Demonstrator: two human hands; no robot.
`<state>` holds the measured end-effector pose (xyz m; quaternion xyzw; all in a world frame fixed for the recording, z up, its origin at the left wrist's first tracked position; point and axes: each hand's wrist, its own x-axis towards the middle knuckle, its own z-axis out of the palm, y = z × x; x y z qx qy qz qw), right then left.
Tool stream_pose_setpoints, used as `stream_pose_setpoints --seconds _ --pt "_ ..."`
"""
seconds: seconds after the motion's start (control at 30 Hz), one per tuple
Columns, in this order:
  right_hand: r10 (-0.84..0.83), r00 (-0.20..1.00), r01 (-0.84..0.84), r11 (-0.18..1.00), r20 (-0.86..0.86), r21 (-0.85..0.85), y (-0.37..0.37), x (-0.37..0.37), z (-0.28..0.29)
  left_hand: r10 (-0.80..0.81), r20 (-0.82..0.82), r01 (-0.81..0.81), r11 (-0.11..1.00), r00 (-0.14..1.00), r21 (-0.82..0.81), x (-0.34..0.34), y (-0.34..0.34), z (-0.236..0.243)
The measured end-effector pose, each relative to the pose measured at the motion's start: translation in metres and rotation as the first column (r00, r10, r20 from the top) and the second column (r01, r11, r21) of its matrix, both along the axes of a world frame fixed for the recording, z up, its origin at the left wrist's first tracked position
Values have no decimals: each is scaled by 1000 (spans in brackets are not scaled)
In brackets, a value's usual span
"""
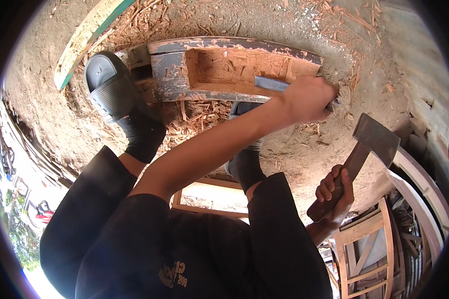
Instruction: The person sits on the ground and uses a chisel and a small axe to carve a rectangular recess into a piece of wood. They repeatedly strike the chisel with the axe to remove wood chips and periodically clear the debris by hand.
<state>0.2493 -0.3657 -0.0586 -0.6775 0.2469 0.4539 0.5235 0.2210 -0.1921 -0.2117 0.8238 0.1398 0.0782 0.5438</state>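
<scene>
My left hand (309,97) is closed around the handle of a chisel (270,83). The flat metal blade points left, over the hollow cut in a wooden beam (168,74) with worn grey paint. Rough, splintered wood lines this hollow; whether the chisel's edge touches it, I cannot tell. Lower right, my right hand (336,192) grips the dark handle of a hatchet (376,139), its broad head raised and apart from the chisel. Most of the chisel's handle is hidden inside my left fist.
Wood chips (199,124) litter the dirt ground around the beam. My sandalled foot (113,92) is at its left end, the other partly behind my left arm. A green-edged board (87,42) lies upper left. Wooden frames (366,226) and a corrugated metal wall (414,60) stand on the right.
</scene>
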Motion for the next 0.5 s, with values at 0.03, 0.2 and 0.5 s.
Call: stream_pose_setpoints --seconds 0.03,0.2,0.5 --pt "4 1000 -4 1000 -3 -2 -1 0 -1 24 -9 -24 1000 1000 18 0 -1 -1" --pt "-8 1000 8 1000 -5 -21 2 -1 1 146 -148 -143 989 978 29 -15 4 -7" --pt "16 1000 -16 1000 -6 1 -3 -2 -2 137 -251 -132 991 958 37 -18 19 -14"
